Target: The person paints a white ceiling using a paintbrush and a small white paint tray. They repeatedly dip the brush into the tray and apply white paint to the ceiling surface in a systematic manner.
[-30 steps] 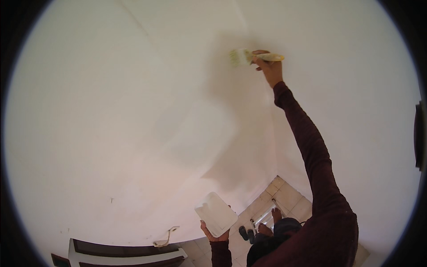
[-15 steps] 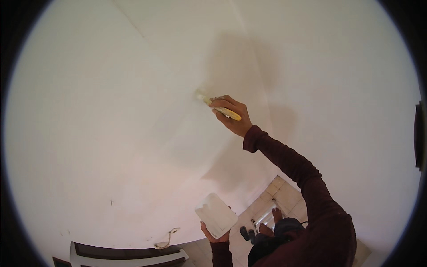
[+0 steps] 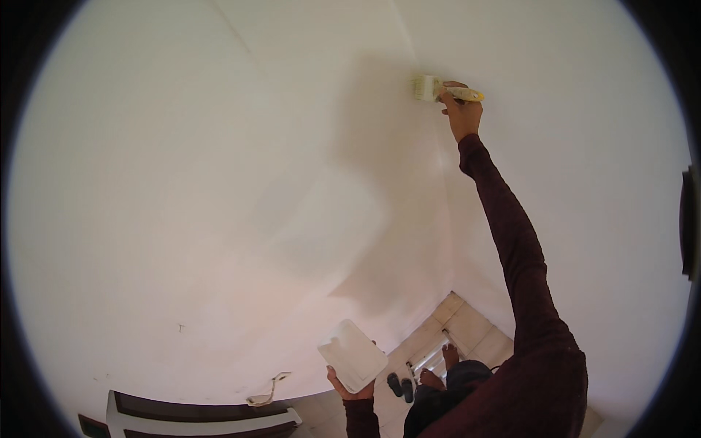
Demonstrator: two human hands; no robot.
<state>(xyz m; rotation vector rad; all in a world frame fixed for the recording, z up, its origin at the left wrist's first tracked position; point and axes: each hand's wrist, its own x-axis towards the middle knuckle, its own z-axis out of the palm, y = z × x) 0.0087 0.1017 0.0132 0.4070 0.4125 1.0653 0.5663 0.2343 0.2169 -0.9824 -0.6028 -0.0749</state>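
The right hand (image 3: 464,118) is holding a paintbrush (image 3: 428,88) near the edge where two walls (image 3: 219,182) are meeting.
It is gripping the handle (image 3: 475,95); lower down, the left hand (image 3: 355,392) is clasping a white tray (image 3: 355,358).

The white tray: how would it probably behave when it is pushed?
The white tray is probably light, since the left hand alone holds it. It seems fairly stiff, as it shows no sag. A push on its far end might tip it, because the hand holds the near end.

Dark slippers (image 3: 395,385) side by side, beige tiles (image 3: 468,325)
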